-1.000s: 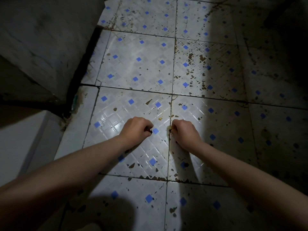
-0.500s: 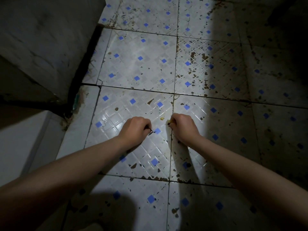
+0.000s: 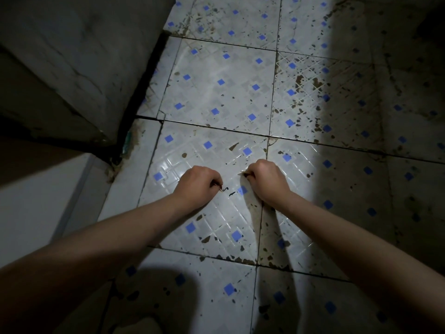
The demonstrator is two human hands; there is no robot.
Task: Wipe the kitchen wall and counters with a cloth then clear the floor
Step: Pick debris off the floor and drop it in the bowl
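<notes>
Reaching down to a stained kitchen floor (image 3: 216, 92), we hold both bare forearms out over white tiles dotted with small blue squares. Our left hand (image 3: 196, 183) is curled into a loose fist low over the floor, its fingertips pinched on a thin, dark, curly scrap (image 3: 223, 189) that pokes out from under the knuckles. Just beside that scrap, a second dark fleck (image 3: 232, 194) lies on the tile. Our right hand (image 3: 266, 180) is curled the same way, near the left one but apart from it, fingers closed on a small pale-brown bit (image 3: 242, 174) at the grout line — what it is, we cannot tell.

Brown spots and flakes are scattered across the tiles, thickest to the right of the hands and along the joints below them. A band of light falls across the middle of the floor; the right side sits in deep shadow. At upper left, a grey, scuffed block or cabinet side (image 3: 72, 56) meets the floor along a dark gap, with grime gathered at its near corner. A pale panel (image 3: 36, 201) runs along the left edge — its nature is unclear.
</notes>
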